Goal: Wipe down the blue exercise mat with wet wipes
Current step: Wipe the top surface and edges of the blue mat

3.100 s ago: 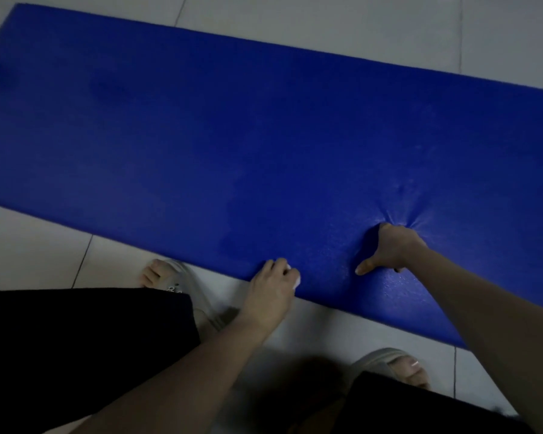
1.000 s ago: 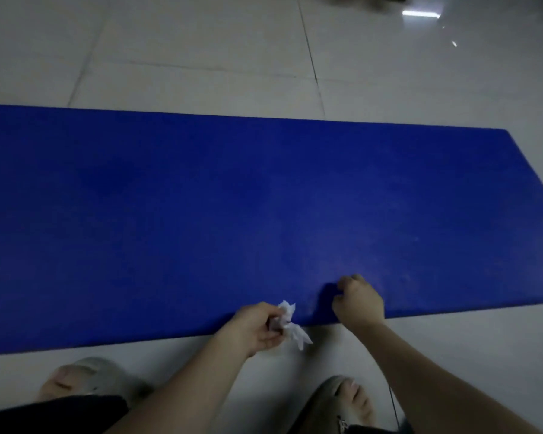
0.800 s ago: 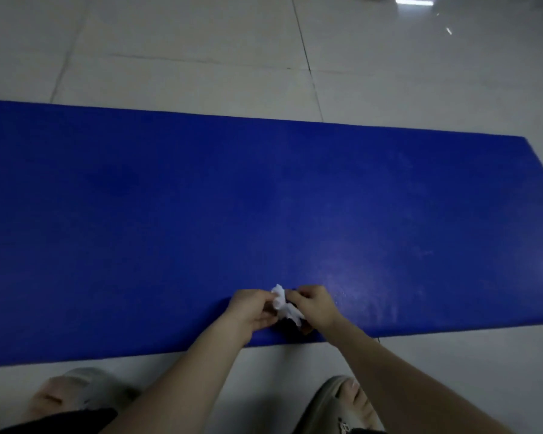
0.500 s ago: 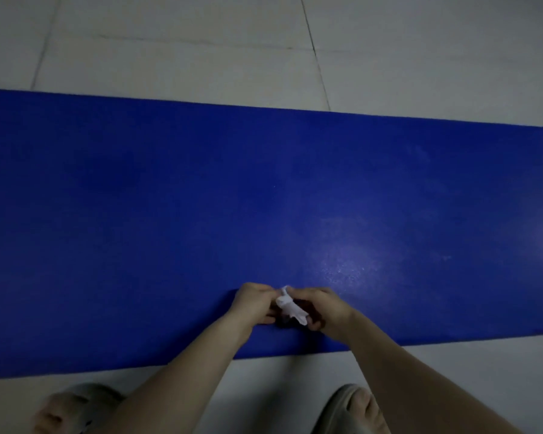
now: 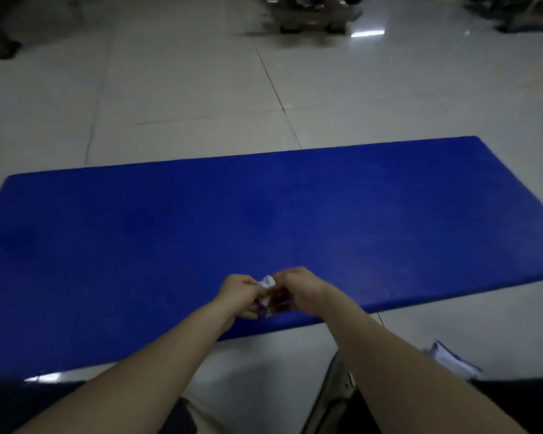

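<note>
The blue exercise mat (image 5: 264, 220) lies flat across the tiled floor, nearly all of it in view. Above its near edge, my left hand (image 5: 240, 294) and my right hand (image 5: 297, 288) meet, and both pinch a small crumpled white wet wipe (image 5: 267, 282) between them. The wipe is mostly hidden by my fingers; only a white tuft shows on top.
Pale floor tiles (image 5: 201, 89) surround the mat. A white packet (image 5: 450, 360) lies on the floor at the lower right. Blurred dark objects (image 5: 311, 14) stand along the far edge. My dark-clothed legs and a sandal (image 5: 336, 389) fill the bottom of the view.
My right hand left the mat and joined my left hand on the wipe. The view has risen and pulled back, so the mat's ends and the far floor now show.
</note>
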